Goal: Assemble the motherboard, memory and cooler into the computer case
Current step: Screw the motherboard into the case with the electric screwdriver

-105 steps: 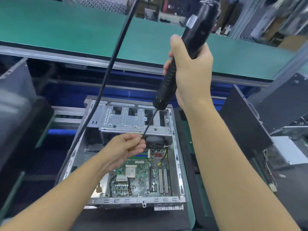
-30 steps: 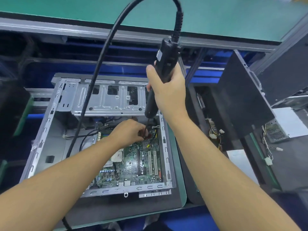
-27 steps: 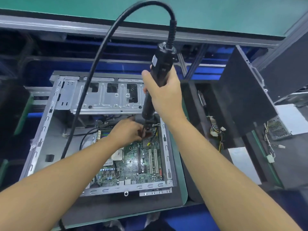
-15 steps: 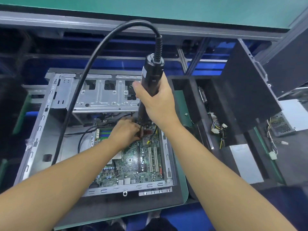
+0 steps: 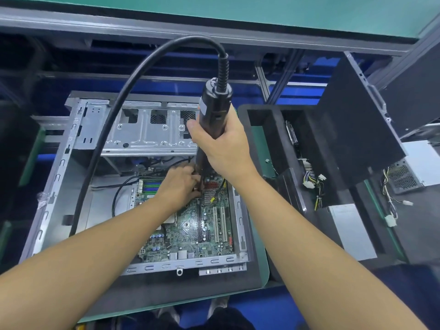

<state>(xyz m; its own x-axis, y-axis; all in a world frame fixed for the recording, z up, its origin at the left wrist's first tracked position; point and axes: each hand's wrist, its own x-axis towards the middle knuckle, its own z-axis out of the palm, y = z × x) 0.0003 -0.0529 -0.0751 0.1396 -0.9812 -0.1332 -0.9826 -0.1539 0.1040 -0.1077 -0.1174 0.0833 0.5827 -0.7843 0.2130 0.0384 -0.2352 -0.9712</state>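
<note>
An open silver computer case (image 5: pixel 71 148) lies flat on a dark mat, with a green motherboard (image 5: pixel 190 232) seated in its right half. My right hand (image 5: pixel 223 148) grips a black electric screwdriver (image 5: pixel 214 108) held upright, its bit pointing down at the board's far right area. My left hand (image 5: pixel 181 182) pinches around the bit's tip just above the board; whatever sits between those fingers is hidden. Green and blue memory slots (image 5: pixel 150 185) show left of that hand. No cooler is visible on the board.
The screwdriver's thick black cable (image 5: pixel 114 129) arcs up and left over the case. A black foam tray (image 5: pixel 269 129) with wired parts stands to the right, beside a leaning black side panel (image 5: pixel 357 120) and a power supply (image 5: pixel 404 175). A green conveyor (image 5: pixel 262 13) runs behind.
The screwdriver has come down from high above the case to the motherboard's far right area. My left hand stayed at the bit's tip and moved down with it.
</note>
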